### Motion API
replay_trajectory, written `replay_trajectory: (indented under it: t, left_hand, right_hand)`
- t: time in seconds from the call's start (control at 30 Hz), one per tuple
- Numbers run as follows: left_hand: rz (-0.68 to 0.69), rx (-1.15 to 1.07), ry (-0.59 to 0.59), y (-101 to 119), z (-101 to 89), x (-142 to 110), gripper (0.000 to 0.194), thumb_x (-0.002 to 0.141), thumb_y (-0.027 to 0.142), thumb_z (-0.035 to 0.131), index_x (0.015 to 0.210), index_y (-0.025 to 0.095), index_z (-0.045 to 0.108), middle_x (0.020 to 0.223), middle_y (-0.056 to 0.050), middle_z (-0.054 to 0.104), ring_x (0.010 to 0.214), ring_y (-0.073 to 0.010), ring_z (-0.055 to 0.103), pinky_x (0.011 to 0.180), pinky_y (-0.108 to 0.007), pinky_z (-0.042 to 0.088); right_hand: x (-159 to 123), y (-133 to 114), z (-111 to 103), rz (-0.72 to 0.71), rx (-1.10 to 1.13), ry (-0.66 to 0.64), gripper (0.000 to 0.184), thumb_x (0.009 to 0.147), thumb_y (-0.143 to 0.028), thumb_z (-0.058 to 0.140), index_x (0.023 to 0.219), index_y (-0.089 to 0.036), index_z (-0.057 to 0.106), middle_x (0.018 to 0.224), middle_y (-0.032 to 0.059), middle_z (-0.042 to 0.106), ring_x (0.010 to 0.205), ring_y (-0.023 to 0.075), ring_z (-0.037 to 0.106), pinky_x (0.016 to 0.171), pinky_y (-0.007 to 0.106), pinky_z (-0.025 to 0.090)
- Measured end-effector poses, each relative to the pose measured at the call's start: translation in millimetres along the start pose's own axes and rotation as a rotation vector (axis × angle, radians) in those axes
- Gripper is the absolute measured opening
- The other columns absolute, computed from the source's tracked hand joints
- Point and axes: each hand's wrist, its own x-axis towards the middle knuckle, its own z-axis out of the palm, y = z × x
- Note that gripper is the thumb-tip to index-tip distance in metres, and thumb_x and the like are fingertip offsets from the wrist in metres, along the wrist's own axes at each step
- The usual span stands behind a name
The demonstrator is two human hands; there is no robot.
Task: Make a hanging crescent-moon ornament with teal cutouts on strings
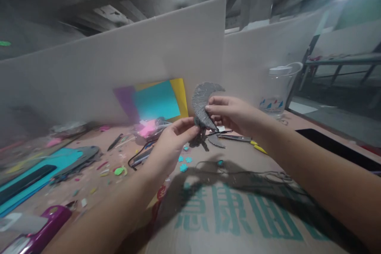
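A grey crescent moon [200,101], its surface ridged like wound yarn, is held up above the table by my right hand [230,113], with thumb and fingers closed on its inner curve. My left hand [175,137] pinches at the crescent's lower outer edge. A small dark bit shows at its fingertips, too small to name. Below the fingers hangs or lies a dark tangled piece [198,139]. Behind my hands lies a second grey crescent shape [216,141], partly hidden. Scissors with yellow handles [259,149] lie beyond my right wrist.
Small teal flower cut-outs [183,167] and a grey cord [256,172] lie on the printed cardboard [166,230]. Coloured sheets [156,101] lean on the white partition [166,47]. A purple glue gun [53,222] is front left. A clear plastic bottle [275,91] and a black phone-like slab [336,147] are right.
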Motion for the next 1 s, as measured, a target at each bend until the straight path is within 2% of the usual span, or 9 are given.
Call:
replay_trajectory:
  t: [0.1,0.2,0.3,0.37,0.5,0.6,0.8,1.0]
  left_hand:
    - [0.002,0.040,0.042,-1.2,0.3,0.9,0.028,0.073,0.032,0.078,0.093,0.017,0.068,0.094,-0.005,0.070,0.090,-0.0171,0.063,0.084,-0.030,0.046]
    - [0.081,0.108,0.113,0.2,1.1,0.9,0.022,0.076,0.032,0.074,0.087,0.016,0.063,0.089,-0.003,0.069,0.088,-0.0164,0.064,0.081,-0.029,0.046]
    - [0.190,0.191,0.171,2.9,1.3,0.1,0.021,0.077,0.030,0.073,0.083,0.017,0.058,0.082,0.000,0.067,0.081,-0.0145,0.064,0.074,-0.026,0.047]
    - [0.197,0.231,0.167,4.2,0.8,-1.1,0.019,0.077,0.030,0.073,0.083,0.017,0.059,0.079,0.000,0.066,0.076,-0.0131,0.063,0.071,-0.025,0.047]
    - [0.190,0.302,0.152,3.9,-0.1,-4.4,0.019,0.079,0.034,0.071,0.088,0.018,0.067,0.087,-0.002,0.069,0.082,-0.0144,0.063,0.077,-0.026,0.048]
    - [0.220,0.305,0.178,2.3,0.7,-6.4,0.017,0.079,0.033,0.070,0.088,0.019,0.066,0.091,-0.002,0.069,0.087,-0.0151,0.062,0.080,-0.026,0.047]
    - [0.230,0.298,0.148,2.6,4.2,-7.0,0.018,0.080,0.030,0.070,0.091,0.019,0.061,0.090,-0.001,0.065,0.087,-0.0137,0.061,0.079,-0.024,0.047]
    - [0.180,0.267,0.070,-5.2,-0.5,1.5,0.028,0.085,0.034,0.065,0.106,0.017,0.062,0.113,-0.008,0.066,0.106,-0.0191,0.061,0.095,-0.031,0.044]
  right_hand:
    - [0.6,0.1,1.8,0.010,-0.021,0.042,0.027,0.072,-0.029,0.077,0.078,-0.018,0.053,0.064,-0.0025,0.056,0.055,0.0093,0.054,0.055,0.022,0.046]
    - [2.6,1.6,-1.4,0.020,-0.011,0.050,0.027,0.071,-0.027,0.078,0.078,-0.018,0.053,0.064,-0.0027,0.056,0.055,0.0086,0.054,0.054,0.020,0.045]
    - [5.4,5.6,-9.3,0.024,0.005,-0.009,0.029,0.071,-0.029,0.079,0.079,-0.018,0.054,0.066,-0.0025,0.058,0.056,0.0083,0.053,0.054,0.020,0.043]
    - [7.5,9.4,-16.3,0.010,0.014,-0.067,0.029,0.073,-0.031,0.079,0.080,-0.018,0.054,0.069,-0.0020,0.059,0.059,0.0087,0.054,0.057,0.021,0.045]
    - [10.8,16.6,-28.9,-0.016,0.027,-0.126,0.027,0.076,-0.031,0.077,0.083,-0.018,0.054,0.072,-0.0021,0.060,0.062,0.0092,0.056,0.061,0.021,0.045]
    - [11.4,19.0,-32.9,-0.016,0.021,-0.147,0.027,0.077,-0.031,0.076,0.084,-0.017,0.055,0.073,-0.0016,0.060,0.063,0.0095,0.056,0.061,0.021,0.045]
    - [9.7,17.8,-28.3,-0.002,0.008,-0.156,0.024,0.079,-0.031,0.074,0.084,-0.017,0.055,0.073,-0.0012,0.061,0.065,0.0098,0.058,0.063,0.021,0.046]
    - [8.3,13.4,-22.3,-0.009,0.073,-0.146,0.024,0.077,-0.030,0.075,0.083,-0.018,0.056,0.074,-0.0011,0.061,0.067,0.0112,0.059,0.067,0.023,0.048]
